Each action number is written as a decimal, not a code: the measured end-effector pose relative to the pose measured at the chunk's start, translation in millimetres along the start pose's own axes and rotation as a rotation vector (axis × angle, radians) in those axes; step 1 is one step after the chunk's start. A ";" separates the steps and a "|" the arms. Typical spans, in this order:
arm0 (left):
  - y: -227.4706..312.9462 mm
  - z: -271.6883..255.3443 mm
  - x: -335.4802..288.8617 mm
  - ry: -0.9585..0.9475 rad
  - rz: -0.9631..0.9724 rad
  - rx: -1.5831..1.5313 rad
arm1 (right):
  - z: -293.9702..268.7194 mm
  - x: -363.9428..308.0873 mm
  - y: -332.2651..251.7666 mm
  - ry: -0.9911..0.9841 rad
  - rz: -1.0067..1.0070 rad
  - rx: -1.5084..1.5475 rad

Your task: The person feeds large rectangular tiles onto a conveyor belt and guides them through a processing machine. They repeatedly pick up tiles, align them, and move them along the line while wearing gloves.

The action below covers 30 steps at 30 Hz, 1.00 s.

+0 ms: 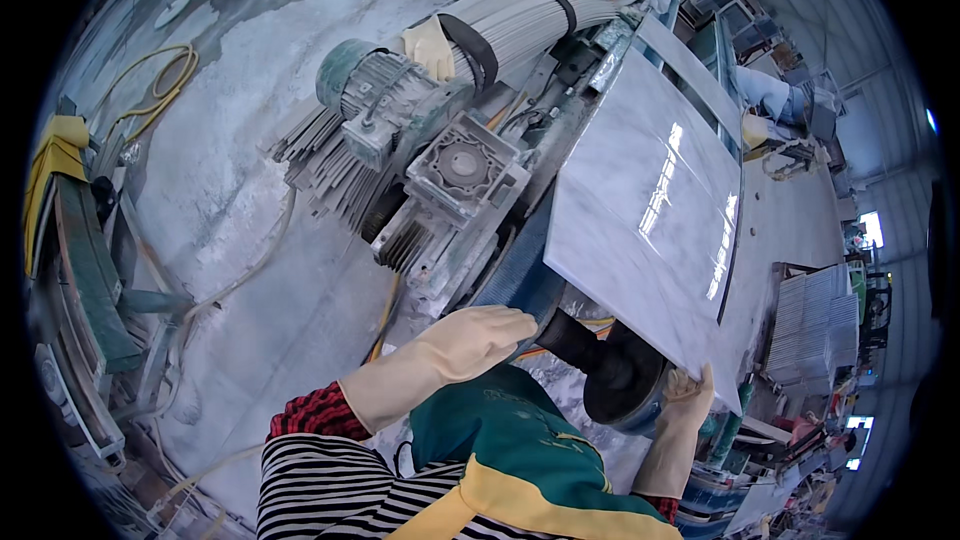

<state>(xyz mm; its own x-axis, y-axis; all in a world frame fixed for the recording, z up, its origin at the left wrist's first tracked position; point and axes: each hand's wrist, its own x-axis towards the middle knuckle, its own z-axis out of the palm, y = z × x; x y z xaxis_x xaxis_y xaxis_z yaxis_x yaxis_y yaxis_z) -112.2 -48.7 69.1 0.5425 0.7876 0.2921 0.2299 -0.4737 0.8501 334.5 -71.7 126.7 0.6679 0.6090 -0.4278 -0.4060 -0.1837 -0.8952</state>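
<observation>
A glossy white stone slab (640, 190) with grey veins lies on the blue conveyor belt (525, 275), its near end jutting past the belt's end. In a cream rubber glove, my right hand (688, 398) grips the near right part of the slab's edge, thumb upward; its other fingers are partly hidden. My left hand (470, 342), gloved the same way, is beside the belt's near left end with fingers stretched out and nothing in them. It is apart from the slab's left corner, and whether it touches the belt cannot be told.
A dusty motor (370, 90) and gearbox (462, 165) sit left of the belt. Bundled pale strips (540, 5) lie behind them, with a loose glove (430, 48) on top. A dark roller shaft (575, 340) is below the slab. Stacked slabs (812, 325) stand right; a yellow hose (165, 90) lies far left.
</observation>
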 end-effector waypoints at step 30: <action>-18.1 1.3 -22.6 0.110 -0.744 -1.075 | -62.3 -51.0 135.5 -0.060 0.315 0.137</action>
<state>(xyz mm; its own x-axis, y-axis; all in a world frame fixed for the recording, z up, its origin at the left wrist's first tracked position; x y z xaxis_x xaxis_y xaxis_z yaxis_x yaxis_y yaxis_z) -127.6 -58.5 46.5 0.4861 0.7744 -0.4050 -0.3384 0.5941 0.7298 284.3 -175.7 19.5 0.4605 0.5838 -0.6687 -0.6690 -0.2669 -0.6937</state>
